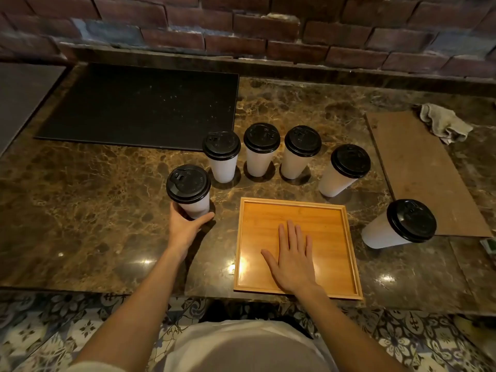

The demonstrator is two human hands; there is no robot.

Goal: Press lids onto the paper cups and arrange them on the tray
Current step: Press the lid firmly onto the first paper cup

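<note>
Altogether six lidded cups, one tray; left hand holds one.

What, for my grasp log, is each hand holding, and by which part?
The left hand grips the leftmost lidded cup round its lower wall. The right hand holds nothing; it lies flat on the tray.

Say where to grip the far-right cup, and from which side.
Far-right cup: wrap its white wall at mid-height, below the black lid, coming from the tray side with the right hand, now flat on the tray. It stands upright, widening upward, so the grip shouldn't slip; a top grab might loosen the lid.
</note>
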